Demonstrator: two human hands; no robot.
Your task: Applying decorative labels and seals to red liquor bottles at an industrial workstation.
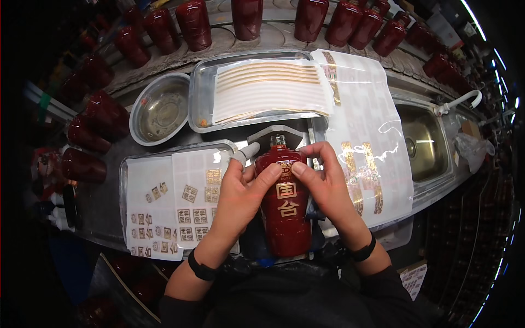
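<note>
A dark red glossy bottle (287, 229) lies in front of me with its clear glass neck (278, 140) pointing away. Gold characters and a small round gold emblem sit on its front. My left hand (243, 188) grips the bottle's left shoulder, its thumb pressed on the emblem's left side; a pale finger cover (250, 151) is on one finger. From the other side my right hand (326, 180) holds the right shoulder, thumb on the emblem's right side. Beyond the neck is a grey angled support (292, 132). The fingertips behind the bottle are partly hidden.
Left is a tray (225, 145) with sheets of gold stickers (199, 216). Beyond it stand a metal bowl (134, 116) and a tray (192, 104) of striped strips. A label sheet (391, 186) and a sink (424, 167) lie right. Red bottles (247, 19) line the far conveyor (224, 45).
</note>
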